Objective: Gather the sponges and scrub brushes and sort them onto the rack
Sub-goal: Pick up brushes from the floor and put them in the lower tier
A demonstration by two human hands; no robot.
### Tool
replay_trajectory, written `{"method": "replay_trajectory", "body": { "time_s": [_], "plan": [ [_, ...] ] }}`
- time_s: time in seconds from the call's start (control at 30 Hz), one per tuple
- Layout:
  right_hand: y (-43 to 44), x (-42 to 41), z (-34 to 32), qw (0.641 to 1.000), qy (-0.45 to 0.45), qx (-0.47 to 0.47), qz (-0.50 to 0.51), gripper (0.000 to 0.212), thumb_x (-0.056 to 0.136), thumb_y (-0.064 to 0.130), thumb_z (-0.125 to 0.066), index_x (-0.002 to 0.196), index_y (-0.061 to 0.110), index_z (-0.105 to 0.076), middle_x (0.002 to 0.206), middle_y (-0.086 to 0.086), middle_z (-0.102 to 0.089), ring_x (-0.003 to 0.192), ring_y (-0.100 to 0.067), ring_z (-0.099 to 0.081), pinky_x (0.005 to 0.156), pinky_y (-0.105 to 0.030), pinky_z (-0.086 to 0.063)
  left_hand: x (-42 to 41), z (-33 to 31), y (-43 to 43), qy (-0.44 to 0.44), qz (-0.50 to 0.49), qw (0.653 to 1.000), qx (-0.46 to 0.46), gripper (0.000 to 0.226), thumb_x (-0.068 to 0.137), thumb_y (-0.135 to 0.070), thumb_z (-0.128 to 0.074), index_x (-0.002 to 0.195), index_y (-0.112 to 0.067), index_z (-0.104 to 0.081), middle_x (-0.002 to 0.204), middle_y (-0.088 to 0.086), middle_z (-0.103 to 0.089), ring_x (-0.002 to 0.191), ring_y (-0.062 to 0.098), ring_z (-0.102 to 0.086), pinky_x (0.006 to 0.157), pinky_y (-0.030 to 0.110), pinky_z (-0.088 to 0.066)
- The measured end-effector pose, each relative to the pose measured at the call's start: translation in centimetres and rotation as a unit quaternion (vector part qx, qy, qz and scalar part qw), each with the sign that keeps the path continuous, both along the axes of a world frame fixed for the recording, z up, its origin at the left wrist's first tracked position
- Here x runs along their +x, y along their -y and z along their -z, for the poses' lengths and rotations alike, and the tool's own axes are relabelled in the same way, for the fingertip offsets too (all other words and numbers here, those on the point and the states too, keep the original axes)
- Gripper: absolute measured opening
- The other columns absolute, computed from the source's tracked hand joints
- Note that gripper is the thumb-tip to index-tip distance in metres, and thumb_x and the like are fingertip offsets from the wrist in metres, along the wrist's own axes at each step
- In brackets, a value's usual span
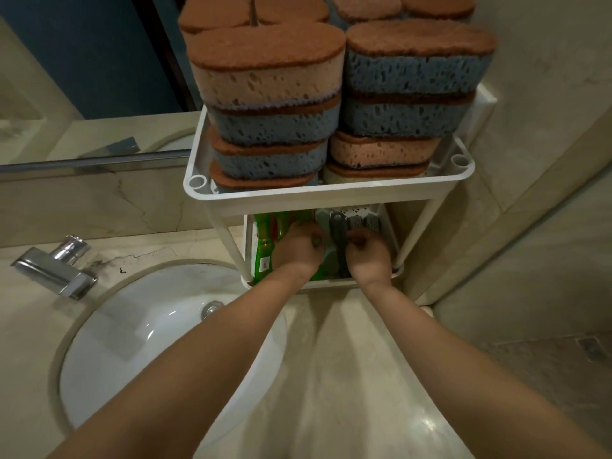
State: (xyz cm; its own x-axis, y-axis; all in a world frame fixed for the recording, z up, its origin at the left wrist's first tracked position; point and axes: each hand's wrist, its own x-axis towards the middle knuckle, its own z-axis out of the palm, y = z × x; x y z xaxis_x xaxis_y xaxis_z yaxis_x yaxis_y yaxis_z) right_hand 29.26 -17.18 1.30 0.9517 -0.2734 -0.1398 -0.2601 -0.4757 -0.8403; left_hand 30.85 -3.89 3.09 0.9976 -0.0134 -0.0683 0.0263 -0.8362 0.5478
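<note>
Left hand [298, 250] and right hand [369, 258], fingers curled

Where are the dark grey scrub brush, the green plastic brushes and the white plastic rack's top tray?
dark grey scrub brush [338, 238], head view, on the middle of its handle.
green plastic brushes [264, 256], head view, on one green handle.
white plastic rack's top tray [331, 194], head view, on its front rim.

1. Sponges [265, 81] on the rack [324, 193]: matt, pitted foam under a rough brown scouring layer.
2. Rack: smooth white plastic.
3. Brush [338, 240] in the rack's lower tier: matt dark plastic handle.
4. Tap [53, 270] left of the rack: glossy chrome metal.
5. Basin [132, 342] left of the rack: glossy white ceramic.
6. Counter [347, 359] under the rack: polished veined stone.
</note>
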Motion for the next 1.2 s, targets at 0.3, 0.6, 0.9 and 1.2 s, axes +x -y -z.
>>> {"method": "replay_trajectory", "body": {
  "time_s": [0.3, 0.6, 0.9, 1.2],
  "plan": [
    [-8.1, -4.9, -1.2, 0.985, 0.103, 0.138, -0.016, 0.017, 0.090, 0.010, -0.057, 0.092, 0.027, -0.061, 0.090, 0.009, -0.064, 0.083, -0.003, -0.060, 0.068, -0.017, -0.045, -8.4, 1.0, -6.2, 0.021, -0.123, 0.951, -0.284, 0.018, 0.090, -0.026, -0.055, 0.092, -0.043, -0.061, 0.100, -0.016, -0.066, 0.081, 0.012, -0.068, 0.069, 0.035, -0.058],
    [-19.1, -12.5, -0.9, 0.972, 0.043, 0.166, -0.162, 0.018, 0.088, 0.012, -0.056, 0.091, 0.029, -0.060, 0.092, 0.004, -0.068, 0.086, -0.013, -0.065, 0.076, -0.026, -0.052, -19.6, 0.5, -16.7, 0.029, -0.299, 0.898, -0.321, 0.013, 0.092, -0.026, -0.054, 0.096, -0.036, -0.061, 0.096, -0.018, -0.064, 0.060, 0.006, -0.067, 0.061, 0.029, -0.049],
    [-31.6, -26.5, -0.1, 0.914, -0.017, 0.149, -0.377, 0.017, 0.088, 0.013, -0.055, 0.100, 0.023, -0.063, 0.094, 0.007, -0.066, 0.089, -0.012, -0.064, 0.078, -0.024, -0.050, -36.8, 1.7, -27.9, 0.075, -0.463, 0.818, -0.334, 0.016, 0.091, -0.018, -0.055, 0.092, -0.032, -0.063, 0.099, -0.012, -0.065, 0.058, 0.011, -0.066, 0.057, 0.026, -0.048],
    [-41.7, -44.0, 2.2, 0.821, -0.047, 0.108, -0.558, 0.016, 0.088, 0.009, -0.059, 0.097, 0.019, -0.067, 0.088, 0.005, -0.068, 0.084, -0.013, -0.063, 0.078, -0.018, -0.048, -57.9, 4.9, -34.6, 0.129, -0.613, 0.707, -0.328, 0.032, 0.088, 0.002, -0.053, 0.081, -0.029, -0.060, 0.085, 0.004, -0.066, 0.068, 0.008, -0.062, 0.072, 0.034, -0.055]
  ]
}}
